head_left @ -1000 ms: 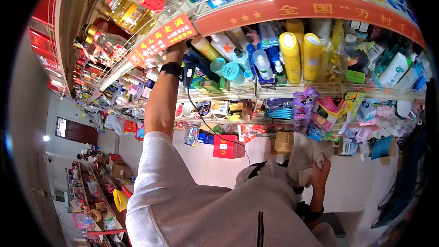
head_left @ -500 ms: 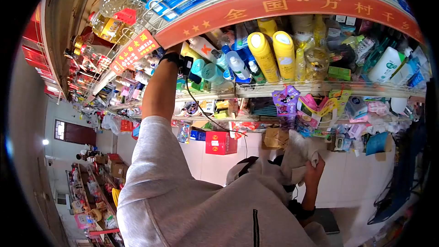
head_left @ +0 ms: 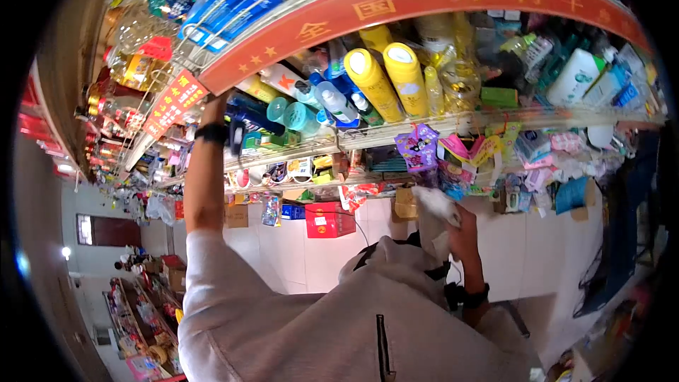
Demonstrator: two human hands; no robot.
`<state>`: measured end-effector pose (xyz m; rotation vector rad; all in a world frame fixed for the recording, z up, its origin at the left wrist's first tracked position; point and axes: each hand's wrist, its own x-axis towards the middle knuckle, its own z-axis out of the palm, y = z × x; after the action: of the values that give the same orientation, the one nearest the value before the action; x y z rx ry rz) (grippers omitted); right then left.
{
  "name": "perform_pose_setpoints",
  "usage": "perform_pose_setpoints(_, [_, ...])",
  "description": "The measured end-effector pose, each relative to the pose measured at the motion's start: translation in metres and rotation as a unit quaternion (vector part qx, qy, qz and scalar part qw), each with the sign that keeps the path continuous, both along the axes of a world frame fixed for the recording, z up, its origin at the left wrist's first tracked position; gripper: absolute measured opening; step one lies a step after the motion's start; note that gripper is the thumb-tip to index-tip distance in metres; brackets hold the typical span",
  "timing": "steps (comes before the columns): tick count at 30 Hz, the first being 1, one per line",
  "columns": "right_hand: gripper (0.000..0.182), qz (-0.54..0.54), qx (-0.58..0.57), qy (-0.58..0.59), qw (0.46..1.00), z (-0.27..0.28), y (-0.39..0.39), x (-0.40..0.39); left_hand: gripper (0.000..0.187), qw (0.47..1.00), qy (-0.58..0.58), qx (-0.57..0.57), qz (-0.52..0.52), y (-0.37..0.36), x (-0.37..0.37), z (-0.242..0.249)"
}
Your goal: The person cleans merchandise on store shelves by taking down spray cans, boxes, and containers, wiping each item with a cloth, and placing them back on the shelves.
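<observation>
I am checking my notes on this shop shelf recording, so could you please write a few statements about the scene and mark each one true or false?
1. The left hand reaches up to the shelf beside the dark blue bottle. True.
2. The right hand holds a yellow bottle. False: it grips a white cloth, and the two yellow bottles stand on the shelf.
3. A black band sits on the left wrist. True.
4. The red box stands on the top shelf. False: it sits low, below the shelves.
5. The shelf's banner is green. False: it is red with yellow characters.
</observation>
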<state>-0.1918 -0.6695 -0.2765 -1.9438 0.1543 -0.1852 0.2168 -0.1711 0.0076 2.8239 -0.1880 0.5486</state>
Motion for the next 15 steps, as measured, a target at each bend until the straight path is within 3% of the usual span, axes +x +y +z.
perform_pose_setpoints(4, [0.033,0.164,0.054,-0.019,0.985,0.078,0.019,0.042,0.034,0.994,-0.066,0.044,-0.08,-0.001,-0.056,0.017])
perform_pose_setpoints(6, [0.026,0.216,-0.014,-0.026,0.976,0.052,0.044,0.042,0.036,0.996,-0.076,-0.021,-0.05,-0.044,-0.144,0.037])
perform_pose_setpoints(8, [0.022,0.271,-0.068,-0.035,0.959,0.054,0.065,0.031,0.036,0.997,-0.047,-0.035,-0.045,-0.039,-0.208,0.03])
perform_pose_setpoints(10, [0.037,0.362,-0.099,-0.011,0.927,0.057,0.096,0.042,0.035,0.989,-0.039,-0.141,-0.016,-0.028,-0.258,0.021])
perform_pose_setpoints(12, [0.033,0.417,-0.018,0.0,0.909,0.046,0.133,0.055,0.036,0.983,0.008,-0.182,0.03,-0.049,-0.305,0.021])
perform_pose_setpoints(14, [0.029,0.479,-0.054,-0.003,0.876,0.069,0.161,0.053,0.039,0.981,0.054,-0.178,0.062,-0.02,-0.341,0.004])
perform_pose_setpoints(15, [0.027,0.463,-0.067,-0.036,0.883,0.053,0.186,0.048,0.039,0.97,0.061,-0.231,0.052,-0.001,-0.358,-0.013])
